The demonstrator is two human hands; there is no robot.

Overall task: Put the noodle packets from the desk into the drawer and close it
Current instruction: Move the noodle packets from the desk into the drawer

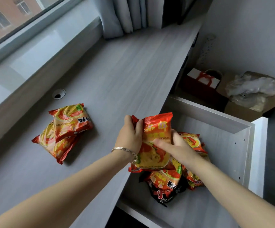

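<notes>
A red and yellow noodle packet is held over the desk's right edge, above the open drawer. My left hand grips its left side and my right hand holds its right side, fingers across the front. Several packets lie inside the drawer beneath it, one of them black. Two more red and yellow packets are stacked on the grey desk to the left.
A round cable hole sits in the desk near the window sill. Beyond the drawer, on the floor, stand a gift bag and a cardboard box with plastic wrap. A curtain hangs at the desk's far end.
</notes>
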